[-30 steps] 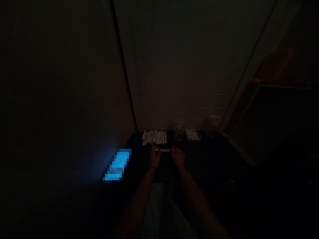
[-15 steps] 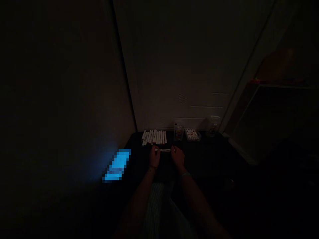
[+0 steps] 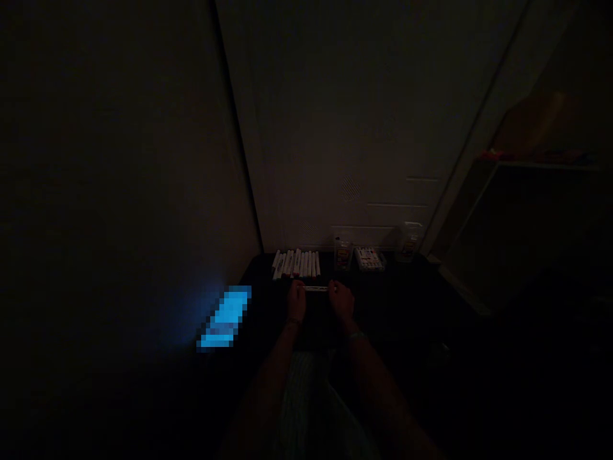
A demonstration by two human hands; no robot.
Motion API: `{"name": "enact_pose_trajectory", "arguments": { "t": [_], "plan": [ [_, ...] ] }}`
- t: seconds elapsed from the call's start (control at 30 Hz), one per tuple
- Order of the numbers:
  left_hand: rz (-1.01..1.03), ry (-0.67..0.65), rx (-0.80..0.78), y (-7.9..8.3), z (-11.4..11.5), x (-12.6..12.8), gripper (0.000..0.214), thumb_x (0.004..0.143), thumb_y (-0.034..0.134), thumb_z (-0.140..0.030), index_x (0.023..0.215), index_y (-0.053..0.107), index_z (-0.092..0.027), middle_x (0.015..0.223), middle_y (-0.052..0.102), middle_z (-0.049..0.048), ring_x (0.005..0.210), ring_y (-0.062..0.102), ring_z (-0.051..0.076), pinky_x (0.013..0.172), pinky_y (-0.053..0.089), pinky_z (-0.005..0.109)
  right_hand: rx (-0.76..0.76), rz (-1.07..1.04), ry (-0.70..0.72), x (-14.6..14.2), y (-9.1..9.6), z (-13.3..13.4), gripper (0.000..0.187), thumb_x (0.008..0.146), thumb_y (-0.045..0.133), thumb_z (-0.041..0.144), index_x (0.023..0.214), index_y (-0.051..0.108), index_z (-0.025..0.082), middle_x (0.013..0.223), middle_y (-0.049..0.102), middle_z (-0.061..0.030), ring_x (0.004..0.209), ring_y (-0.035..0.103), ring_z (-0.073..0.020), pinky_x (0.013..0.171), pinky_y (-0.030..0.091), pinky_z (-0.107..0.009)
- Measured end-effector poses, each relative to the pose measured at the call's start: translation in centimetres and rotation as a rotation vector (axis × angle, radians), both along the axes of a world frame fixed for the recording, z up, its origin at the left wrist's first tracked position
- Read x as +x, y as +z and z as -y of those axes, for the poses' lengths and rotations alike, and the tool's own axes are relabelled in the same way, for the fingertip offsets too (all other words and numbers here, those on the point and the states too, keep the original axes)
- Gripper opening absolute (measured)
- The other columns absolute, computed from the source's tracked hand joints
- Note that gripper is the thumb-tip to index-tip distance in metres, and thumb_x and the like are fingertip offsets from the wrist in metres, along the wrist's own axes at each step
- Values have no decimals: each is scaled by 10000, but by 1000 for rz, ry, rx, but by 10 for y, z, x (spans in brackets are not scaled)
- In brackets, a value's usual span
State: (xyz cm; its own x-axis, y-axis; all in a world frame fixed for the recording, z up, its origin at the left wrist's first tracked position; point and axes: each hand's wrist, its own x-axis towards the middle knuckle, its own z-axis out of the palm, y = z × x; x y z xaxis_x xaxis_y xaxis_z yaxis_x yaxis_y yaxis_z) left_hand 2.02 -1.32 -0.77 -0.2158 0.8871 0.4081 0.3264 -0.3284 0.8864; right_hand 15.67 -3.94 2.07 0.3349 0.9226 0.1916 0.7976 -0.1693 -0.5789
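Observation:
A slim white marker [image 3: 317, 289] lies level between my two hands, above the dark table [image 3: 402, 306]. My left hand [image 3: 297, 301] is closed round its left end. Fingers of my right hand [image 3: 341, 300] grip the other end. Just beyond my hands, several white markers [image 3: 302, 263] lie side by side in a row, some with coloured tips facing me. The dim light hides the finger detail and the marker's colour.
Behind my right hand stands a clear plastic case [image 3: 343, 254]. To its right is a case filled with markers [image 3: 369, 259], then another clear case [image 3: 410, 243] near the wall. A blurred bright blue screen [image 3: 225, 319] glows at left.
My left hand has turned slightly, so its fingers cover more of the marker's left end. The scene looks a little darker. The markers and cases stay where they were.

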Motion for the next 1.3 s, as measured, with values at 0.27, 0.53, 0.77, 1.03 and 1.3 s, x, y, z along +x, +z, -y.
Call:
{"name": "enact_pose_trajectory", "arguments": {
  "t": [0.27, 0.53, 0.77, 1.03, 1.3],
  "plan": [
    [34, -36, 3, 5, 2, 3, 148, 681, 506, -295, 772, 494, -180, 688, 505, -21, 637, 478, 107, 620, 386, 222, 20, -16, 2, 0, 0, 0, 453, 864, 233, 453, 946, 608, 213, 891, 640, -47, 821, 583, -143, 691, 377, -209],
    [-22, 10, 6, 0, -1, -1, 165, 767, 347, -245, 766, 501, -187, 709, 518, -6, 663, 480, 118, 638, 376, 241, 16, -16, -14, 0, -3, -2, 468, 859, 230, 470, 943, 609, 208, 888, 642, -51, 814, 587, -153, 677, 380, -215],
    [17, -48, -1, 1, 0, 2, 156, 696, 497, -314, 785, 485, -187, 691, 498, -22, 641, 475, 111, 624, 383, 229, 36, -7, -19, 0, -3, -1, 456, 861, 233, 459, 953, 605, 211, 908, 639, -54, 833, 583, -151, 699, 379, -219],
    [-31, 16, 27, -3, -3, -1, 127, 761, 391, -269, 791, 488, -193, 741, 523, -1, 698, 488, 127, 683, 378, 255, 31, -5, 6, 0, -2, 0, 475, 863, 214, 468, 927, 613, 218, 870, 645, -49, 805, 589, -149, 672, 381, -215],
    [19, -24, 2, -1, -2, 2, 149, 682, 500, -303, 776, 487, -188, 687, 500, -22, 644, 480, 114, 634, 385, 234, -2, -11, -3, -1, 2, 0, 472, 866, 218, 458, 909, 617, 210, 876, 642, -49, 808, 588, -148, 678, 380, -214]
  ]
}}
